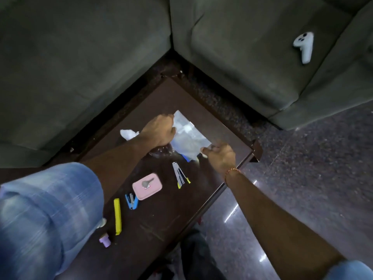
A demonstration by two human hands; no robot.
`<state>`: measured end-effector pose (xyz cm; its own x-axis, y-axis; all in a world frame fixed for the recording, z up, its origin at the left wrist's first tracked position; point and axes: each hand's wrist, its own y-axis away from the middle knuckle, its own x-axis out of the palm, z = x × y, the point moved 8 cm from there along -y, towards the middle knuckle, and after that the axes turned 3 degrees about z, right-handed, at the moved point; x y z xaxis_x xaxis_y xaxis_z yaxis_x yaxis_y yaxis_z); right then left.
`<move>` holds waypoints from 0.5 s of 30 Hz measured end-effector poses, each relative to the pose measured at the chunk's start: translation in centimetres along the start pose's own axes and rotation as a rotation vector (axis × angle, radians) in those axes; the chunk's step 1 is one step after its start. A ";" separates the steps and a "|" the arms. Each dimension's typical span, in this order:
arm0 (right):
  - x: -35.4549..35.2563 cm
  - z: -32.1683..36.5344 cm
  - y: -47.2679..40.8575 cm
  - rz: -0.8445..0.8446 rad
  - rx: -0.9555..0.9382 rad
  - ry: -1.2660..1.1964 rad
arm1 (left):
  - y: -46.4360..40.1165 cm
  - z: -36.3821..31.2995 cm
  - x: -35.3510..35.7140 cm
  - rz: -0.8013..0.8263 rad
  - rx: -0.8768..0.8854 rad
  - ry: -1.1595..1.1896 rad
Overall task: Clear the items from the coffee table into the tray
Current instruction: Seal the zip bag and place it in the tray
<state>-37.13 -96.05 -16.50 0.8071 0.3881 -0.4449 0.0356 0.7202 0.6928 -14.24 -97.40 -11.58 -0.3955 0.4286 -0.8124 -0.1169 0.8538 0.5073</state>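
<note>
Two hands at clear plastic bag (188,136) | left hand (160,129) gripped on far edge | right hand (220,156) pinched on near corner | pink case (147,186) lain nearer on counter (212,118)

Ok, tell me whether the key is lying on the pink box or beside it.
On it. The key lies flat across the lid of the pink box, inside its edges, with no table surface showing under it.
</note>
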 end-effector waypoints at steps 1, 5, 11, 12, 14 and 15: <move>0.6 -1.0 -1.0 -0.013 0.054 -0.044 | -1.0 0.3 0.7 0.010 -0.015 -0.010; 3.5 -4.1 -3.5 -0.003 0.233 -0.229 | -4.0 1.8 2.9 0.043 -0.087 0.033; 6.1 -5.0 -5.0 -0.052 0.281 -0.405 | -5.4 2.8 3.6 -0.038 -0.136 0.045; 6.3 -5.0 -5.0 -0.040 0.284 -0.415 | -5.4 2.8 3.6 -0.042 -0.134 0.052; 6.1 -4.6 -4.8 -0.032 0.267 -0.436 | -5.5 2.8 3.6 -0.024 -0.143 0.091; 5.8 -4.3 -4.6 -0.034 0.258 -0.455 | -5.5 2.7 3.4 -0.022 -0.143 0.111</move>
<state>-35.14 -94.60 -24.75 0.9753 0.0371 -0.2178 0.1637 0.5410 0.8249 -12.45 -99.81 -17.92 -0.4889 0.3686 -0.7907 -0.2512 0.8085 0.5322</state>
